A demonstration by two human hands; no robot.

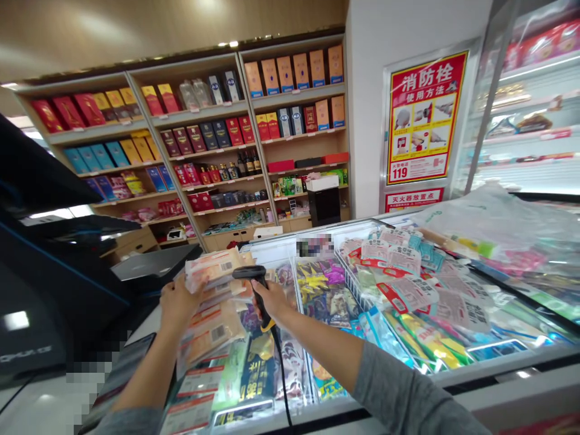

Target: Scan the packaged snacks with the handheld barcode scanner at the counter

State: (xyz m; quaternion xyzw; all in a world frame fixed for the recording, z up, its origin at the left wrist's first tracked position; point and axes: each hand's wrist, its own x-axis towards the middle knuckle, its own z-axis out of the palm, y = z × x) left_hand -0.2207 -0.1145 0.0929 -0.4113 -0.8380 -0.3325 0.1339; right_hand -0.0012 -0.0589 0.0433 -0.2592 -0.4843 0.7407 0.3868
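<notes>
In my right hand is a black barcode scanner, its head pointing left and its cable hanging down past the freezer's front. My left hand grips the left edge of a clear plastic food packet with a barcode label facing up. The scanner's head is close to the packet's right side. More packets of the same look, such as a barcoded packet, lie in a stack below it on the freezer's glass. What fills the packets I cannot make out.
A chest freezer with bagged goods runs across the front. Red-and-white packets and a plastic bag lie to the right. A black checkout terminal stands at left. Shelves of boxes line the back wall.
</notes>
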